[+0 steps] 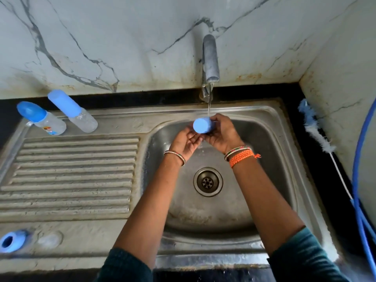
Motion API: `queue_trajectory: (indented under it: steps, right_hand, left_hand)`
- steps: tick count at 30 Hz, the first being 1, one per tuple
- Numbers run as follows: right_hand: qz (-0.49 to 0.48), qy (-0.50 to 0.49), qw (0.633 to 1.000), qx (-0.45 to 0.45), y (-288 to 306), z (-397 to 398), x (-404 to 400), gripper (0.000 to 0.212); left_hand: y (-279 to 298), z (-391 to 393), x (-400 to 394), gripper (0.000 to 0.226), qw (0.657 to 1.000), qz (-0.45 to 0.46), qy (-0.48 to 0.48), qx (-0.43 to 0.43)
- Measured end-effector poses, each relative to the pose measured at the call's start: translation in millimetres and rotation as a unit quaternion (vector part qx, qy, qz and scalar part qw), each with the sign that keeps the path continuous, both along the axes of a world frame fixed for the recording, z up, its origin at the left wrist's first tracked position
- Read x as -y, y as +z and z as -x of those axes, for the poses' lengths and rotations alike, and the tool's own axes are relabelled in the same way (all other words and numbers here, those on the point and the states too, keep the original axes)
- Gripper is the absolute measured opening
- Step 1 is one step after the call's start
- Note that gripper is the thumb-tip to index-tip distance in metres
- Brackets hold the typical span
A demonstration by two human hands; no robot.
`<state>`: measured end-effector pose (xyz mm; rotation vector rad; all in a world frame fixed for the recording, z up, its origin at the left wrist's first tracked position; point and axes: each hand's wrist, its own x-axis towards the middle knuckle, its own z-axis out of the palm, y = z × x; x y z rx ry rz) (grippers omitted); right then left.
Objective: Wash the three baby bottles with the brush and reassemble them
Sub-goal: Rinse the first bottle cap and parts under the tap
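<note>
Over the sink basin (pixel 254 200), my right hand (pixel 220 133) grips a blue bottle cap (pixel 201 125) under the water running from the tap (pixel 210 58). My left hand (pixel 188 142) is cupped open just below and left of the cap, fingers apart, touching nothing I can make out. Two assembled baby bottles stand at the back left of the drainboard: one with a rounded blue cap (pixel 41 118), one with a tall blue cap (pixel 73 110). A blue screw ring (pixel 11 241) and a clear teat (pixel 49 239) lie at the front left. The bottle brush (pixel 317 131) lies on the right counter.
The ribbed drainboard (pixel 71 174) fills the left side. A drain (pixel 208 181) sits in the basin's middle. A blue hose (pixel 358 180) runs along the right edge by the marble wall (pixel 122 37). The black counter (pixel 321 169) borders the sink.
</note>
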<state>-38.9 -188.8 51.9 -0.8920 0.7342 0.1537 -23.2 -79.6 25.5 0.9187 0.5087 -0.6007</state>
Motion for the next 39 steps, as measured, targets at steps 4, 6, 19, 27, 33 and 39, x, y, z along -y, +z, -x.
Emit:
queue_trajectory:
  steps: [4, 6, 19, 27, 33, 39]
  right_hand:
    - [-0.012, 0.023, 0.999, -0.02, 3, 24, -2, 0.025]
    - [0.036, 0.038, 0.998, -0.043, 0, 35, -7, 0.026]
    - [0.358, 0.052, 0.931, -0.046, -12, 102, -65, 0.049]
    - [0.422, 0.237, 0.873, 0.062, 31, 159, -172, 0.024]
    - [0.424, 0.33, 0.84, 0.078, 25, 174, -254, 0.032]
    - [0.536, 0.446, 0.715, 0.059, 23, 172, -308, 0.039]
  left_hand:
    - [8, 25, -7, 0.012, 0.995, -0.017, -0.073, 0.072]
    - [8, 40, -13, 0.01, 0.987, -0.05, -0.108, 0.104]
    - [8, 107, -81, 0.014, 0.977, -0.068, -0.2, 0.012]
    - [38, 135, -200, 0.011, 0.956, -0.157, -0.237, 0.071]
    - [35, 150, -309, 0.014, 0.924, -0.291, -0.196, 0.152]
    - [21, 165, -362, 0.018, 0.947, -0.262, -0.126, 0.135]
